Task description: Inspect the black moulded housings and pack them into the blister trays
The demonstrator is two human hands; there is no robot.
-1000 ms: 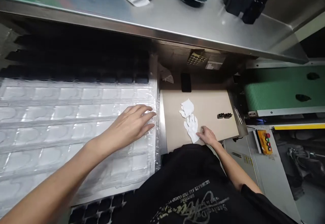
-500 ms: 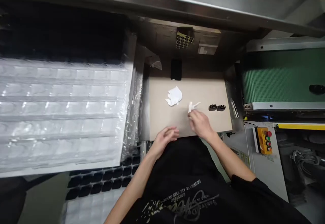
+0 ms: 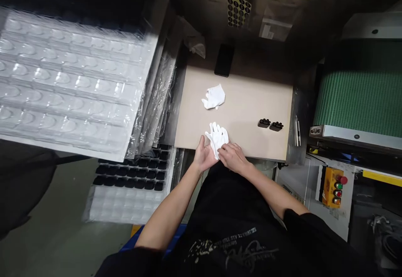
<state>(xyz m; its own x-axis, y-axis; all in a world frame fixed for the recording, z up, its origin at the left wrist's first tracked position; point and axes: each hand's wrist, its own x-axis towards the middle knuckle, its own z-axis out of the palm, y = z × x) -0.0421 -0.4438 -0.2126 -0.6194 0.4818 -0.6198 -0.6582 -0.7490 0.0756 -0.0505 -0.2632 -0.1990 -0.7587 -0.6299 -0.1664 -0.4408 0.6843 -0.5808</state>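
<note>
A white glove [image 3: 217,136] is at the near edge of the board, its fingers pointing away from me. My right hand [image 3: 232,157] is closed on its cuff end. My left hand [image 3: 204,155] is palm up at the glove's left side, thumb stretched away from it. The fingers of my left hand are mostly hidden by the glove, and I cannot make out whether they are under or inside it. A second white glove [image 3: 215,97], crumpled, lies farther back on the beige board [image 3: 245,101].
Two small black parts [image 3: 270,125] sit on the board's right side, with a black phone [image 3: 224,60] at the back. Stacked clear plastic trays [image 3: 69,76] fill the left. To the right are a green conveyor belt [image 3: 361,97] and a yellow button box [image 3: 332,187].
My left hand has come from over the trays to the near glove. My right hand has lifted that glove off the board and drawn it toward me. The view has shifted downward.
</note>
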